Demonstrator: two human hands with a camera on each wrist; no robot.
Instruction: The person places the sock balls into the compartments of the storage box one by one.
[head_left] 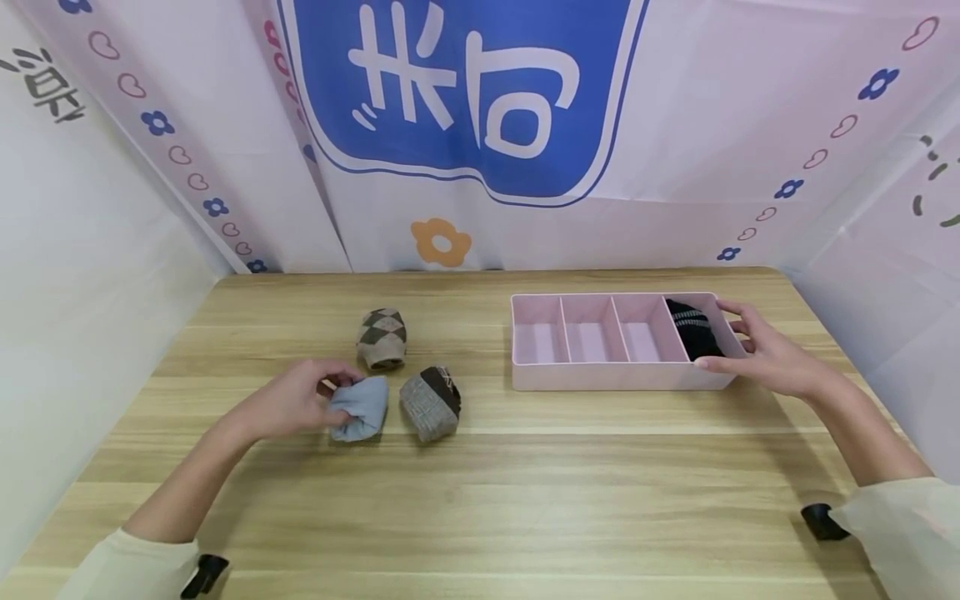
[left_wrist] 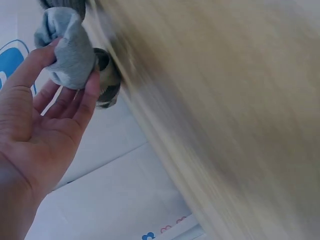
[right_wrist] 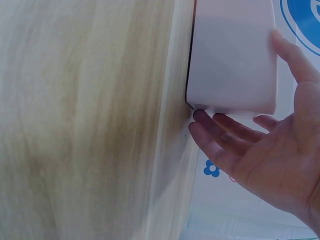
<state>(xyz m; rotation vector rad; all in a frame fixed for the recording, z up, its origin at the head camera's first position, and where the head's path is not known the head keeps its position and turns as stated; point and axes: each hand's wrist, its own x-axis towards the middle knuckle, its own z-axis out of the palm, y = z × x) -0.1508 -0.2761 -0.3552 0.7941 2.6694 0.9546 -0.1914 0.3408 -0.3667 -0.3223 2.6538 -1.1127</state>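
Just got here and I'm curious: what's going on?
A person's left hand pinches a folded light blue sock, with an argyle sock and a grey-and-brown sock near it on the wooden table. Their right hand touches the right end of a pink divided box, whose rightmost compartment holds a black striped sock.

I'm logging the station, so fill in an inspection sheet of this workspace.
Surface: wood-grain table, lying under the box and socks.
Job's things: pink box with a black sock in its rightmost compartment; argyle sock and gray-brown sock on the table, left of the box; light blue sock in hand.
Clutter: nothing seen.
Left hand: pinches the light blue sock.
Right hand: holds the box's right end.
Cables: nothing seen.
Surroundings: printed sheeting behind and at both sides.
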